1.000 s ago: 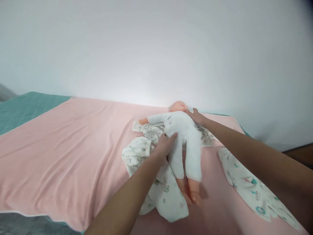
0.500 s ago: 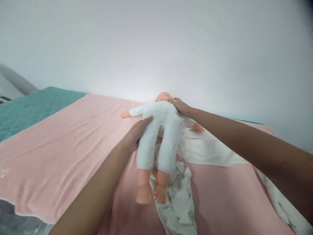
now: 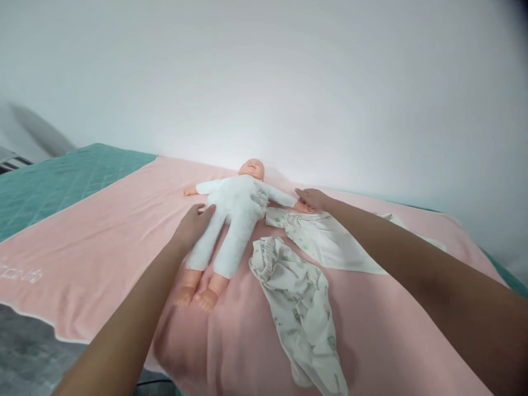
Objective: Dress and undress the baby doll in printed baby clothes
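A baby doll [image 3: 231,220] in a white bodysuit lies face up on a pink blanket [image 3: 103,242], head toward the wall. My left hand [image 3: 193,225] rests flat against the doll's hip and thigh, fingers stretched out. My right hand [image 3: 310,199] lies by the doll's outstretched hand, fingers extended and touching it. Printed white baby trousers [image 3: 299,308] lie crumpled to the right of the doll's legs. A printed white top [image 3: 330,242] is spread under my right forearm.
A teal quilted cover [image 3: 53,181] shows beyond the blanket at the left. A plain white wall [image 3: 289,82] rises just behind the doll's head. The blanket's front edge hangs over grey floor [image 3: 25,357] at lower left.
The doll was lifted off the printed clothes, carried left and laid flat on the bare blanket. My hands slid from its torso and head to its hip and its hand.
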The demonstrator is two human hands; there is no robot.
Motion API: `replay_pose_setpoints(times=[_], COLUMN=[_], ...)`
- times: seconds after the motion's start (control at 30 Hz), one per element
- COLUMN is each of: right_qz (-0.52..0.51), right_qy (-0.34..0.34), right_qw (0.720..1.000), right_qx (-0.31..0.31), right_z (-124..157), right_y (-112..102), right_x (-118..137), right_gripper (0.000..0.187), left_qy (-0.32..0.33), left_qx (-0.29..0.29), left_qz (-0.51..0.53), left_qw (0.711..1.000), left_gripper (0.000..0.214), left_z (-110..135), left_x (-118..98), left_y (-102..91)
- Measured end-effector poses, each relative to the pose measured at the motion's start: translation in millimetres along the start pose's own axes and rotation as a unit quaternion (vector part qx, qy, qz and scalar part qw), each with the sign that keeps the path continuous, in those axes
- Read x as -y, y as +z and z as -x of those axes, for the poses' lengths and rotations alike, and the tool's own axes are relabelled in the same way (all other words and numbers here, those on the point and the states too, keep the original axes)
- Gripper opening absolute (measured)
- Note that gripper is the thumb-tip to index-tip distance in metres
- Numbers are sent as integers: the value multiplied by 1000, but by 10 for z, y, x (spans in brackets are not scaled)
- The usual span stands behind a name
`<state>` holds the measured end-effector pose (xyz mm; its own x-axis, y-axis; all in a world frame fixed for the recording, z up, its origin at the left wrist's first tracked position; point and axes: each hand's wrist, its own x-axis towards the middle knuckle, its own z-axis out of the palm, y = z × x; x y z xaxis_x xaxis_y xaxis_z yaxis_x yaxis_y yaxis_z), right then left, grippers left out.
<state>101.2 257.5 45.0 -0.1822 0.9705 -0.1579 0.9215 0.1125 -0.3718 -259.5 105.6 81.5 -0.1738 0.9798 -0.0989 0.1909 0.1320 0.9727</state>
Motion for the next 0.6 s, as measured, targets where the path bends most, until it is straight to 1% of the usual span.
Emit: replay_pose_setpoints(times=[0.03,0.07,0.1,0.13,0.17,0.2,0.23,0.27,0.3,0.33,0.37,0.47,0.53,0.6], right_qz=[25,49,69,85,98,106,113,121,130,138,143,139,127,113], right_qy=[15,32,45,53,59,62,60,53,41,25,3,-69,-91,-91], right_qw=[1000,998,997,995,993,992,991,991,989,988,986,980,978,980], right_qx=[4,3,2,4,7,13,22,35,52,71,90,128,135,135], right_z=[165,340,520,696,865,1024,1172,1311,1445,1576,1705,2086,2320,2521], right_y=[-40,-79,-115,-146,-172,-193,-210,-221,-226,-226,-218,-151,-80,-13], right_x=[-219,-425,-610,-766,-889,-977,-1030,-1051,-1047,-1024,-990,-887,-854,-843], right_gripper=[66,65,65,65,65,64,64,64,65,65,66,64,54,41], left_qy=[37,88,152,228,305,371,425,463,480,486,487,482,491,510], left_qx=[-34,-57,-55,-24,33,108,178,219,240,251,259,273,272,265], left_qz=[-48,-115,-194,-281,-364,-423,-464,-493,-517,-537,-551,-575,-582,-578], left_qw=[998,988,968,932,880,820,757,703,667,643,627,602,589,579], left_gripper=[42,45,47,47,48,52,60,65,67,69,69,68,70,62], left_z=[59,143,253,389,544,709,874,1031,1170,1287,1382,1559,1628,1682], left_x=[-51,-111,-170,-221,-256,-271,-264,-236,-192,-140,-87,24,36,7], left_y=[41,105,193,304,434,575,719,858,985,1097,1191,1392,1493,1593])
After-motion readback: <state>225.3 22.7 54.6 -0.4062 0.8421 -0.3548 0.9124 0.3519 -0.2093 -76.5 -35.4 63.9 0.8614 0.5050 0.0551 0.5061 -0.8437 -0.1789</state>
